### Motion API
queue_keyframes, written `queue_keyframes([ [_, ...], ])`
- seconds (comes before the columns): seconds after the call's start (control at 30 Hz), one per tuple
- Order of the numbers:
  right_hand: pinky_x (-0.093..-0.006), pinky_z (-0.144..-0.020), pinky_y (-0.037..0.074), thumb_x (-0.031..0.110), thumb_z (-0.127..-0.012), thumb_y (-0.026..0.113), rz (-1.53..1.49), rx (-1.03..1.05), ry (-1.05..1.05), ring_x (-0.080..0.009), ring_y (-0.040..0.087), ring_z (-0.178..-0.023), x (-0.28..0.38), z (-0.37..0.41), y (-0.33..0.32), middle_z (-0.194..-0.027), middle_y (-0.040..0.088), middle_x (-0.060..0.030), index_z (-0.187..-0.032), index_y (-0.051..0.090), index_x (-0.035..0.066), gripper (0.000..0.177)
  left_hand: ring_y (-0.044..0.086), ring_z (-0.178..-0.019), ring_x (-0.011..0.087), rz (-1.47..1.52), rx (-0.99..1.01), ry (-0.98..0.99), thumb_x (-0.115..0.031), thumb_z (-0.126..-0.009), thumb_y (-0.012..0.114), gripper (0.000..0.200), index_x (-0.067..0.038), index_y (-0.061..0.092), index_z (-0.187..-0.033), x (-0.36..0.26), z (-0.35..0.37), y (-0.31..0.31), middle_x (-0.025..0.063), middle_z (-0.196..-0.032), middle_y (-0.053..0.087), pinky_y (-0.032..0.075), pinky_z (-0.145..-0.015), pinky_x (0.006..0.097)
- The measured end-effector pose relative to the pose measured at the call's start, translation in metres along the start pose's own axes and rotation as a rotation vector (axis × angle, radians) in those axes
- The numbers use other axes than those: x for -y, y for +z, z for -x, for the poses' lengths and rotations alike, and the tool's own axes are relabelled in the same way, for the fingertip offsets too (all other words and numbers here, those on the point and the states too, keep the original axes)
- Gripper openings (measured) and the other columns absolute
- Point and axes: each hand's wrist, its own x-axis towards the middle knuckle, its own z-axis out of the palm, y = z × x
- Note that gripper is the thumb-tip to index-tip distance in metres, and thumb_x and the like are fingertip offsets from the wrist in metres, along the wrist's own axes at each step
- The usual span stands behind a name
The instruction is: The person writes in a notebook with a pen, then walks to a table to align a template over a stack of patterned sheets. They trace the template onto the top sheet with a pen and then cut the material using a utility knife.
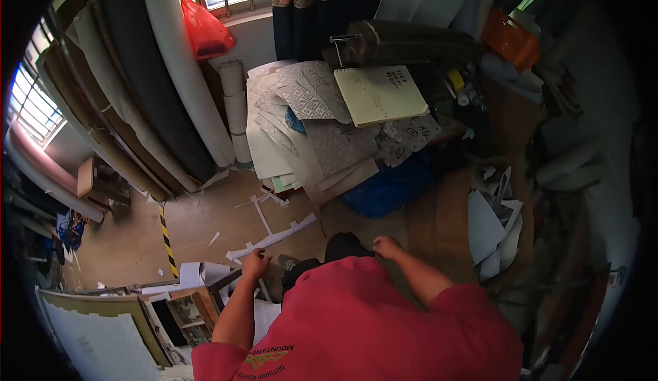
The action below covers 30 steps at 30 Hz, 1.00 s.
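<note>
My left hand (256, 263) hangs low at my left side with its fingers curled in. Nothing shows in it. It is nearest to a long white paper strip (272, 235) on the floor, which its fingertips overlap in this view. My right hand (388, 246) is held beside my dark-clad knee (348, 245), fingers closed and nothing visible in them. My red shirt (384, 319) fills the lower middle and hides much of my legs.
Ahead is a pile of patterned sheets (312, 100) topped by an open notebook (380, 95), with a blue bag (391, 189) below. Tall material rolls (137, 58) lean at left. A bin of white scraps (497, 223) stands right. Boards (103, 333) are at lower left.
</note>
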Motion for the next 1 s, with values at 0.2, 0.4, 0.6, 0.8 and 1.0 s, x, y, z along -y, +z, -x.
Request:
queue_keyframes([
  [0.2,-0.0386,-0.088,0.056,0.025,-0.088,0.074,-0.127,0.006,0.035,-0.0274,0.072,-0.099,0.07,-0.022,-0.015,-0.109,0.075,-0.0113,-0.116,0.072,0.01,0.032,0.073,-0.103,0.0328,-0.017,0.128,0.139,-0.037,-0.089,0.076,0.052,-0.004,0.066,-0.128,-0.032,-0.051,-0.012,0.0198,-0.114,0.074,0.057,-0.089,0.0405],
  [0.4,-0.0396,-0.087,0.057,0.026,-0.086,0.076,-0.109,0.018,-0.026,-0.0282,0.073,-0.096,0.074,-0.098,0.011,-0.104,0.076,-0.0125,-0.11,0.074,0.009,0.029,0.071,-0.106,0.0342,-0.027,0.236,0.012,-0.039,-0.086,0.078,0.054,-0.004,0.067,-0.126,-0.01,-0.059,-0.039,0.02,-0.116,0.074,0.055,-0.093,0.0415],
  [0.6,-0.0435,-0.089,0.056,0.03,-0.085,0.076,-0.158,0.073,0.042,-0.0334,0.072,-0.098,0.096,-0.174,0.01,-0.103,0.075,-0.017,-0.104,0.076,0.007,0.03,0.072,-0.106,0.035,-0.248,0.219,-0.101,-0.041,-0.086,0.078,0.054,-0.002,0.069,-0.122,0.02,-0.057,-0.127,0.0204,-0.111,0.075,0.055,-0.092,0.0407],
  [0.8,-0.05,-0.087,0.055,0.034,-0.091,0.064,-0.105,0.084,0.073,-0.0426,0.069,-0.1,0.139,-0.189,-0.026,-0.104,0.072,-0.023,-0.095,0.076,0.004,0.033,0.073,-0.103,0.0325,-0.149,0.061,-0.211,-0.036,-0.088,0.077,0.051,0.0,0.067,-0.123,0.018,-0.105,-0.181,0.0208,-0.109,0.075,0.056,-0.09,0.0397],
  [1.0,-0.0509,-0.086,0.055,0.032,-0.09,0.06,0.042,0.231,0.005,-0.0422,0.07,-0.096,0.089,-0.216,0.052,-0.103,0.072,-0.0239,-0.095,0.077,0.003,0.033,0.074,-0.093,0.0248,0.045,0.13,0.019,-0.026,-0.091,0.077,0.047,0.001,0.065,-0.127,-0.023,-0.164,-0.204,0.0198,-0.107,0.076,0.057,-0.084,0.0356],
])
